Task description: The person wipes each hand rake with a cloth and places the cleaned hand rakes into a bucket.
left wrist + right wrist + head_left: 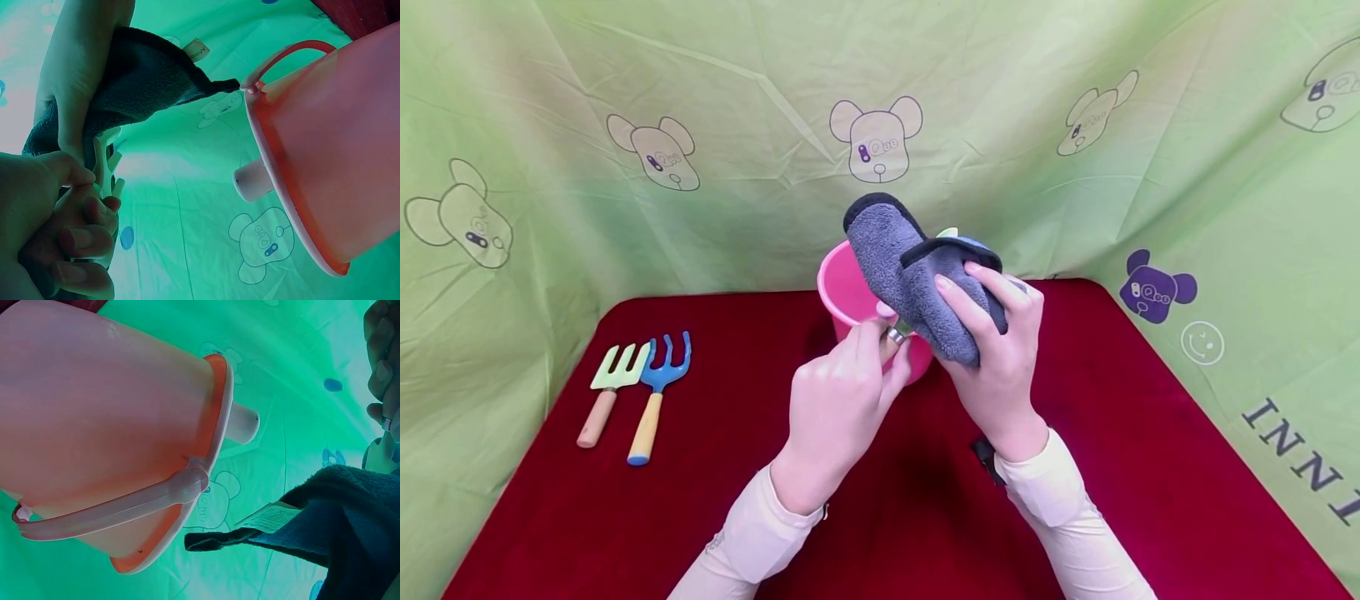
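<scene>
My left hand (pixel 838 400) grips the wooden handle (pixel 891 343) of a small garden tool with a metal collar. A grey cloth (pixel 883 242) with black edging is wrapped round the tool's head, and my right hand (pixel 1000 350) holds it there. Pale green tines (pixel 112 164) show below the cloth in the left wrist view. Just beyond both hands stands a pink bucket (pixel 832 287), partly hidden by the cloth; a pale cylindrical end (pixel 253 180) sticks out past its rim in the left wrist view.
On the left of the red table (pixel 715 517) lie a green hand fork (pixel 617 368) and a blue hand fork (pixel 662 375), side by side with tines pointing away. Green printed fabric (pixel 760 150) hangs behind the table and along both sides.
</scene>
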`<action>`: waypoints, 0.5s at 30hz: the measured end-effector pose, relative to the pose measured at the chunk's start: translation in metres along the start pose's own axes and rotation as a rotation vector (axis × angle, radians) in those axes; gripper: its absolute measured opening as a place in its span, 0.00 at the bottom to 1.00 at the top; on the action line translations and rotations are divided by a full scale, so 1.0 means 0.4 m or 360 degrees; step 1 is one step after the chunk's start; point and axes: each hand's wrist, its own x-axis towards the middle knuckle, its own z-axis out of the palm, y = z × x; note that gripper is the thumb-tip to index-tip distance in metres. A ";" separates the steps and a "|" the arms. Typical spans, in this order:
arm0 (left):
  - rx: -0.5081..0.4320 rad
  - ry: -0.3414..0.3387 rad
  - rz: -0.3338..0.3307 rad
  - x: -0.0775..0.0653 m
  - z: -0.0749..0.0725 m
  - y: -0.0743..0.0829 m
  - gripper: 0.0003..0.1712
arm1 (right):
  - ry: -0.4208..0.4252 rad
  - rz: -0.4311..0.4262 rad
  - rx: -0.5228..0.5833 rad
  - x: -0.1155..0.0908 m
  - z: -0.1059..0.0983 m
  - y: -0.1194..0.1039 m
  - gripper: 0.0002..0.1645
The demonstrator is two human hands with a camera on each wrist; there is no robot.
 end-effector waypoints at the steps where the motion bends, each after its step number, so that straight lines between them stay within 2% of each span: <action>1: 0.0001 -0.0002 0.0000 0.000 0.000 0.000 0.12 | 0.0001 0.0000 0.0000 0.000 0.000 0.000 0.22; 15: 0.0000 0.0004 -0.0002 -0.001 -0.002 0.003 0.12 | 0.0020 0.0027 0.0012 0.003 -0.003 0.000 0.24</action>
